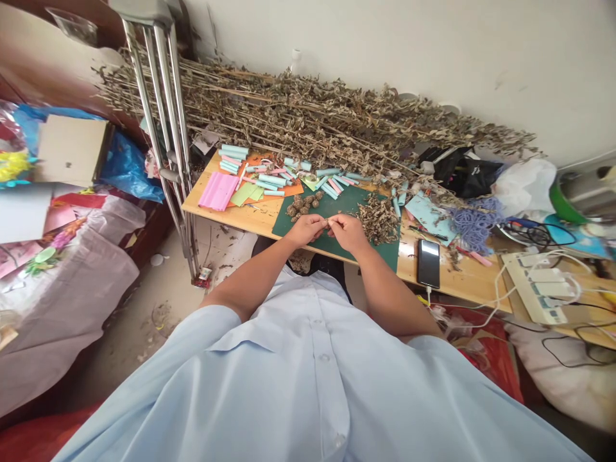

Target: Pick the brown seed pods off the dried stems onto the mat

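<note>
My left hand [308, 231] and my right hand [347, 232] meet fingertip to fingertip over the near edge of a dark green cutting mat [337, 204]. Both are closed in a pinch. Something small and brownish may be between the fingers, too small to name. Just beyond the left hand sits a cluster of brown, rolled-up balls of dried leaf [304, 204]. A heap of loose dried leaves [380, 219] lies right of my right hand, on the mat.
Long bundles of dried leafy stalks [308, 109] lie along the wall. Pale blue paper rolls [274, 179] and pink paper [218, 191] are at the back left. A phone [428, 263], a power strip [536, 289] and cables sit right. Metal crutches [161, 96] stand left.
</note>
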The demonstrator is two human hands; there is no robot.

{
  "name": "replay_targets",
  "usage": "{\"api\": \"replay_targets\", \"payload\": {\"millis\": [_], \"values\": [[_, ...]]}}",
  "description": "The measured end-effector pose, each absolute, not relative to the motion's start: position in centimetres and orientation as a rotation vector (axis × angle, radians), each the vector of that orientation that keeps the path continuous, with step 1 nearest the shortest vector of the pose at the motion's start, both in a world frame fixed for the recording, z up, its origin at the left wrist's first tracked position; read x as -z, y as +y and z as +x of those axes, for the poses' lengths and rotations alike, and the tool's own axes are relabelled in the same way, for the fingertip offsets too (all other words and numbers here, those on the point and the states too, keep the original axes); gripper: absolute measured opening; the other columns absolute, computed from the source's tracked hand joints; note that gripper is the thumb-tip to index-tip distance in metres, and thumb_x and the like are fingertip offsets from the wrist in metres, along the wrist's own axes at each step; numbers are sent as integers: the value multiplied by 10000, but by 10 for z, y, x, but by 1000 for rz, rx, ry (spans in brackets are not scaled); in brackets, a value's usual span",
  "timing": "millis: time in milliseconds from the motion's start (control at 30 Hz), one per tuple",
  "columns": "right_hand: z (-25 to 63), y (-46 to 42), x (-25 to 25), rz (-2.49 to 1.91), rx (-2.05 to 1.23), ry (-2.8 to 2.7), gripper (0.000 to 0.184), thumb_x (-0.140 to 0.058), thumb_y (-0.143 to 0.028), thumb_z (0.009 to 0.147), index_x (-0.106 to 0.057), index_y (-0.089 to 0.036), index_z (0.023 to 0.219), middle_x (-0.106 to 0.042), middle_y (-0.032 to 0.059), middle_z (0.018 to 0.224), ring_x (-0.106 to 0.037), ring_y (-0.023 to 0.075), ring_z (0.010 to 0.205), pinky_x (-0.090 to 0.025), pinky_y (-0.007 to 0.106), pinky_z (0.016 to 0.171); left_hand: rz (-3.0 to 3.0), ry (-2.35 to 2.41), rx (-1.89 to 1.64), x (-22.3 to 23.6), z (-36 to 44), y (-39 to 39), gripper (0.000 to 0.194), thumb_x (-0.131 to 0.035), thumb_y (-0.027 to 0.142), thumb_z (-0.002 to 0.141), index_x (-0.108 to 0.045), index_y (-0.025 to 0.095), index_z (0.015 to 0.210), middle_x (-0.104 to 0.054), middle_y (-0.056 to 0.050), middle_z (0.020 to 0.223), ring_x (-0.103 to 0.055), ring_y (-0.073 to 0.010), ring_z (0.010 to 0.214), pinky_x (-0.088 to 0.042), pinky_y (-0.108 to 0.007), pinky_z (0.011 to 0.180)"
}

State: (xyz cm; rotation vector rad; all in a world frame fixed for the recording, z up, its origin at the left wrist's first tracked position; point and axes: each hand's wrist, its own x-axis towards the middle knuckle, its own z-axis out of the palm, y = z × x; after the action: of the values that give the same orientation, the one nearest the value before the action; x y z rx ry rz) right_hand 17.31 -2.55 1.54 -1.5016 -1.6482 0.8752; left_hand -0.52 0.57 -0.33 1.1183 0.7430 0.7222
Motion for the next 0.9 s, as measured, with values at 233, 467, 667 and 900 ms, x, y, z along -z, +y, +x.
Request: {"api": "replay_targets", "payload": {"millis": [233, 467, 667, 900], "values": [[165, -29, -15, -1587, -616, -1681, 209, -529, -321, 925, -702, -223, 862, -699, 12, 711, -673, 198, 709, -543, 334, 751, 1106, 741, -745, 7, -4, 6, 367, -686, 498, 865, -560, 164, 776, -476, 54, 519, -351, -48, 406, -220, -199, 421], [160, -32, -19, -1572, -311, -1822, 180, -518, -256, 884, -673, -212, 805, -717, 75, 840, -645, 217, 812, -513, 339, 817, 1176, 813, -781, 3, -4, 3, 289, -634, 413, 890, -559, 169, 756, -467, 57, 508, -381, -56, 414, -260, -208, 432], [153, -31, -17, -1596, -779, -1511, 139, -565, -323, 852, -636, -221, 792, -670, 25, 700, -649, 198, 660, -569, 342, 690, 1171, 800, -767, -1, -6, 3, 205, -610, 327, 865, -556, 170, 743, -474, 52, 504, -382, -63, 411, -257, -212, 432], [148, -27, -14, -1584, -1133, -1091, 227, -620, -438, 849, -656, -214, 832, -628, -12, 610, -620, 172, 526, -571, 321, 550, 1190, 789, -762, 2, -5, 3, 226, -592, 359, 872, -546, 172, 753, -476, 55, 517, -382, -62, 423, -272, -215, 447]]}}
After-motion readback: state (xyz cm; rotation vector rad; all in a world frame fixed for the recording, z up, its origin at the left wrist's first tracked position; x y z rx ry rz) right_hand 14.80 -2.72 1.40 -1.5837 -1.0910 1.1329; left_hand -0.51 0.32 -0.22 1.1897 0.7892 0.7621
